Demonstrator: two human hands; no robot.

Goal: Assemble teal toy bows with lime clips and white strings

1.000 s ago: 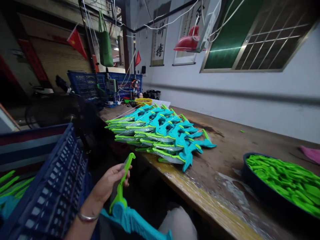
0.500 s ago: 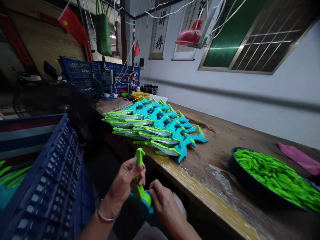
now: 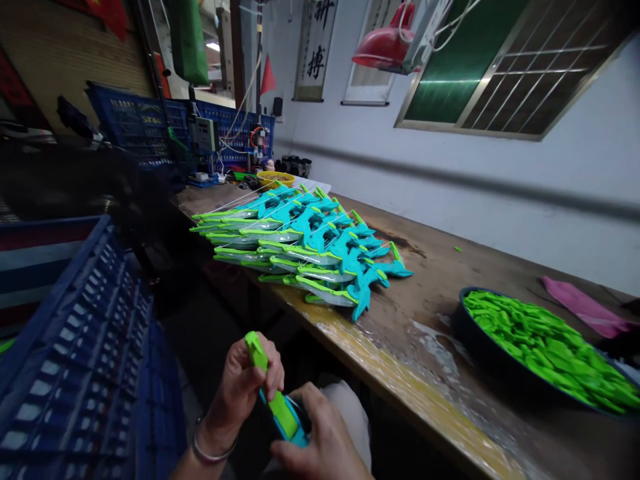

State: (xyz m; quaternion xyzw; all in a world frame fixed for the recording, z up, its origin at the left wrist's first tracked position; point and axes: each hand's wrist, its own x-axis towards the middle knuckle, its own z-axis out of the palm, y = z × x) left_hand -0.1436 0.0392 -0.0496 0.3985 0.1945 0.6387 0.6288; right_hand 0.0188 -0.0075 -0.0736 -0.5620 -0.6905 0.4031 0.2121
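Low in the view, my left hand (image 3: 245,383) is closed around the green limb of a green-and-teal plastic toy bow (image 3: 283,415), whose green tip sticks up past the fingers. My right hand (image 3: 323,437) grips the teal lower part, thumb on the near side and fingers on the far side. The bow's lower end is partly hidden by that hand. On the bench ahead lies a stack of similar toy bows (image 3: 327,250), with teal bodies, green limbs and white strings.
To the right, a dark round basin (image 3: 463,320) full of green plastic parts (image 3: 545,347) stands on the wooden bench (image 3: 425,307), near a pink cloth (image 3: 583,307). Blue crates (image 3: 95,360) are close on my left. A yellow bowl (image 3: 275,180) sits at the far end.
The held bow has moved lower and left, and its green limb now leans left. My right hand has opened wider around the teal part. The camera view has shifted slightly.
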